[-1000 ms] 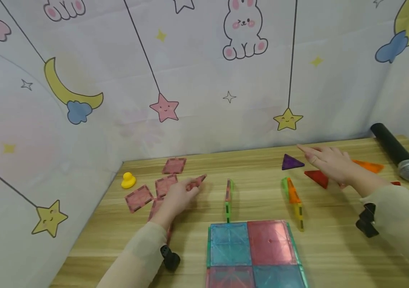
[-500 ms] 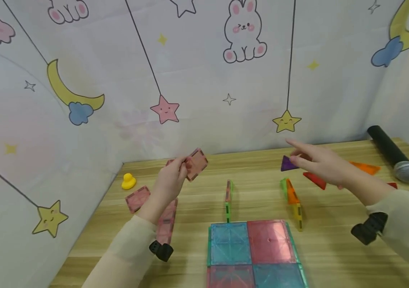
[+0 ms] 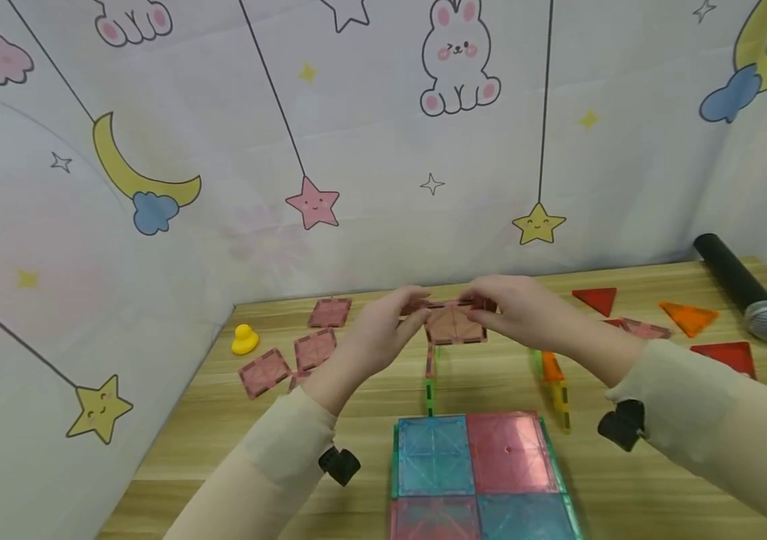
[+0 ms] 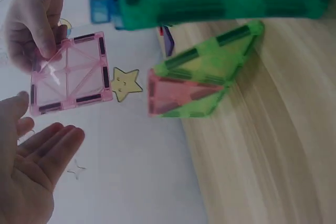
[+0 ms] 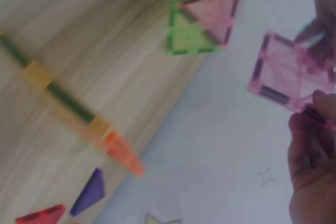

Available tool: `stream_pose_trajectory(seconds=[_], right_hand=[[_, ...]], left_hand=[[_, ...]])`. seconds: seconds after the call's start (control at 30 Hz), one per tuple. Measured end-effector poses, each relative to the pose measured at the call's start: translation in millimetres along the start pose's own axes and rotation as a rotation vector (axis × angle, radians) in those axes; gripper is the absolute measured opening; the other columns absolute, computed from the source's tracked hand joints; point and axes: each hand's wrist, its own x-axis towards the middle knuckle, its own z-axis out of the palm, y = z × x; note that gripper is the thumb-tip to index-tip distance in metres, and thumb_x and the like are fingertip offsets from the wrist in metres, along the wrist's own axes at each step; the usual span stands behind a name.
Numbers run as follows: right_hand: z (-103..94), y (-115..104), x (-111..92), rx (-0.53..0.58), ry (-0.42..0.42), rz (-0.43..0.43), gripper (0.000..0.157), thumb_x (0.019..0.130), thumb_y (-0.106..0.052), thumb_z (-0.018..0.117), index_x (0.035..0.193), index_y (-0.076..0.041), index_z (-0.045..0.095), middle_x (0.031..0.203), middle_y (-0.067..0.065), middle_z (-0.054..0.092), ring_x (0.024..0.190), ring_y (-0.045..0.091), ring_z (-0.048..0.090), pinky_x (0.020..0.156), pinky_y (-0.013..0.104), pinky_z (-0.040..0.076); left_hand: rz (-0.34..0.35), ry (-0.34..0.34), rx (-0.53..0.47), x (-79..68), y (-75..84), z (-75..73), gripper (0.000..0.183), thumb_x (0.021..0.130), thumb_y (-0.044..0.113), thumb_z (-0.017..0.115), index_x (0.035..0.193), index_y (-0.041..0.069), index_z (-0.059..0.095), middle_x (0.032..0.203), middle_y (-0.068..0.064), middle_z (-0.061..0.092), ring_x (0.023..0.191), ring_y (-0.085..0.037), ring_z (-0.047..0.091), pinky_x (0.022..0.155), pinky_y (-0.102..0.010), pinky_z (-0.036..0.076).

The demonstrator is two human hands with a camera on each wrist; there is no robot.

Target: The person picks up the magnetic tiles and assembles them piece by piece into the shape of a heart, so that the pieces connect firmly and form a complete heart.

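Observation:
In the head view a pink square magnetic tile (image 3: 456,325) is held up over the middle of the table. My right hand (image 3: 525,311) pinches its right side between thumb and fingers. At the tile's left edge is my left hand (image 3: 378,334). The left wrist view shows that hand (image 4: 31,166) with spread fingers, a gap between them and the tile (image 4: 71,74). Behind the tile stands a green and pink upright wall (image 3: 430,382). An orange and yellow wall (image 3: 555,394) stands to its right, and the tiled blue and pink block (image 3: 437,454) sits nearest me.
Loose pink tiles (image 3: 265,373) and a yellow toy duck (image 3: 244,340) lie at the left. Red triangles (image 3: 595,300), an orange triangle (image 3: 690,319) and a microphone (image 3: 747,289) lie at the right. A patterned cloth (image 3: 383,150) hangs behind the table.
My left hand has carried the pink tile from the left to the middle. My right hand has moved left, away from the triangles, and taken hold of the tile.

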Motion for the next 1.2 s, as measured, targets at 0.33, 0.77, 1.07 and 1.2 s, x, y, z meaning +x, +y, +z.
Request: stream_pose_trajectory(seconds=[0.33,0.77,1.07,1.2], right_hand=[[24.4,25.1,4.8,-0.190,-0.213,0.188,0.007,0.087,-0.004,0.063,0.092,-0.007,0.061,0.079,0.001,0.062,0.059,0.012,0.050,0.054,0.027,0.044],[55.2,25.4,6.7,-0.227,-0.300,0.169,0.013,0.084,-0.002,0.066,0.085,-0.009,0.055,0.075,0.001,0.057,0.062,0.015,0.053,0.056,0.030,0.045],[59.5,23.0,4.8,-0.246,-0.255,0.143,0.013,0.085,-0.004,0.066,0.081,-0.008,0.054,0.074,0.002,0.055,0.063,0.016,0.053,0.056,0.031,0.045],[58.6,23.6,5.5,-0.258,-0.257,0.155,0.013,0.086,-0.008,0.067,0.080,-0.007,0.055,0.072,0.002,0.054,0.063,0.017,0.053,0.056,0.031,0.044]], left_hand=[[-0.299,-0.310,-0.184,-4.1,-41.8,38.1,0.071,0.092,0.035,0.060,0.150,0.018,0.023,0.138,-0.015,0.046,0.092,-0.022,0.065,0.082,-0.043,0.049],[-0.207,-0.329,-0.310,3.7,-50.2,46.2,0.058,0.095,0.031,0.057,0.147,0.030,0.032,0.147,0.004,0.035,0.118,-0.023,0.052,0.084,-0.036,0.048],[-0.230,-0.320,-0.366,8.4,-49.7,49.6,0.059,0.094,0.021,0.057,0.147,0.021,0.032,0.145,-0.005,0.040,0.122,-0.026,0.048,0.093,-0.043,0.043],[-0.216,-0.333,-0.373,9.9,-49.3,50.9,0.057,0.093,0.018,0.056,0.146,0.016,0.035,0.143,-0.004,0.042,0.120,-0.023,0.050,0.092,-0.042,0.044]])
